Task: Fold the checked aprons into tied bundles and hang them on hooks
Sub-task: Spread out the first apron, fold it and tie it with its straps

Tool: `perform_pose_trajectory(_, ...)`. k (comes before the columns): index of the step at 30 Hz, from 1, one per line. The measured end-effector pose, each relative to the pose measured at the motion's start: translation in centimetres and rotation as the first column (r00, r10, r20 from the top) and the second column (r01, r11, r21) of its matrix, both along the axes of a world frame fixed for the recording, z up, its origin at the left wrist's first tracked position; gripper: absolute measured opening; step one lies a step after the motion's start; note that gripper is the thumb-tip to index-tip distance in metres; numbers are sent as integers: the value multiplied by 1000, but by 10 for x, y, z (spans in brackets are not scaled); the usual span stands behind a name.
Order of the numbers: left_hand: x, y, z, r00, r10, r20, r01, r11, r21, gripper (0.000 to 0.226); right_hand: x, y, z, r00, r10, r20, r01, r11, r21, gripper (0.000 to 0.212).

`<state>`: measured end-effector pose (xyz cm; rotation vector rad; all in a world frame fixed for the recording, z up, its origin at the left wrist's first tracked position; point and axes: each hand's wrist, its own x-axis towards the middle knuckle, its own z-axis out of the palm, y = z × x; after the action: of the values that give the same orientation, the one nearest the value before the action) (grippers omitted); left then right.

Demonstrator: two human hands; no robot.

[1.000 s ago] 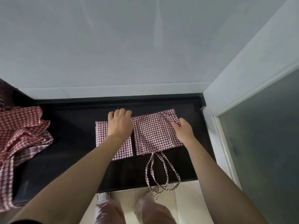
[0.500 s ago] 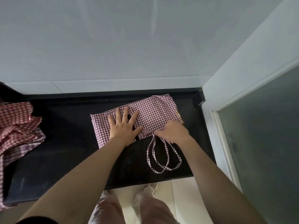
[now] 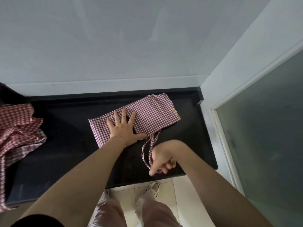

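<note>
Right hand (image 3: 161,161), blurred, is gripping the checked strap (image 3: 148,150); left hand (image 3: 122,126) is pressing flat on the folded red-checked fabric apron (image 3: 150,115).

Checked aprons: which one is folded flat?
The folded apron under the left hand, mid-counter. The apron pile at the left edge lies crumpled.

I can read no text, number or brand anywhere; the small yellow tag (image 3: 174,110) on the folded apron (image 3: 154,115) edge is too blurred.
</note>
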<state>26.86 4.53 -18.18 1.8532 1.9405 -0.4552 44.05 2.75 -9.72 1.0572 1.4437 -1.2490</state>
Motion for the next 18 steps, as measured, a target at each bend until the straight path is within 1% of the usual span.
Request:
perform_pose_trajectory(1,0,0,0,1000,-2,-2,2,1000,-2,115,7,10,5,996,-78,-32,81,992,101,35)
perform_pose_trajectory(2,0,0,0,1000,-3,-4,3,1000,-3,115,14,21,10,982,-173,-76,185,961,207,35)
perform_pose_trajectory(3,-1,0,1,1000,-3,-4,3,1000,-2,116,22,32,14,957,-263,-126,289,909,300,34)
perform_pose_trajectory(5,-2,0,1,1000,-5,2,5,1000,1,116,37,47,16,894,-393,-216,448,749,488,33)
perform_pose_trajectory(6,-3,-1,1,1000,-7,6,7,1000,6,117,43,51,13,871,-423,-249,484,660,574,30)
perform_pose_trajectory(7,-4,-1,1,1000,-13,5,12,1000,12,117,48,53,10,860,-431,-272,499,603,623,26)
perform_pose_trajectory(8,-5,-2,1,1000,-16,1,16,1000,16,117,50,53,6,854,-436,-283,511,604,612,24)
perform_pose_trajectory(9,-5,-2,1,1000,-17,-6,17,1000,16,117,49,51,2,841,-453,-296,538,643,545,23)
perform_pose_trajectory(10,-4,-1,1,1000,-16,-15,16,1000,13,116,47,47,-3,811,-494,-312,584,679,444,21)
perform_pose_trajectory(11,-2,0,2,1000,-12,-22,12,1000,6,116,43,42,-10,760,-556,-336,649,681,340,20)
perform_pose_trajectory(12,-1,0,2,1000,-6,-26,6,1000,0,116,37,35,-19,694,-620,-366,717,643,270,20)
perform_pose_trajectory(13,1,1,2,1000,0,-28,0,1000,-3,115,30,29,-29,622,-676,-396,781,575,244,19)
perform_pose_trajectory(15,3,1,3,999,13,-30,-13,1000,-9,115,16,17,-46,493,-760,-424,870,421,257,12)
perform_pose_trajectory(16,4,1,3,999,18,-28,-18,1000,-12,115,11,10,-51,445,-794,-415,895,374,244,11)
perform_pose_trajectory(17,4,1,2,999,22,-26,-22,1000,-15,114,7,2,-55,408,-821,-400,913,353,206,14)
perform_pose_trajectory(18,4,1,2,999,25,-25,-25,1000,-16,114,3,-6,-57,391,-834,-388,920,354,167,22)
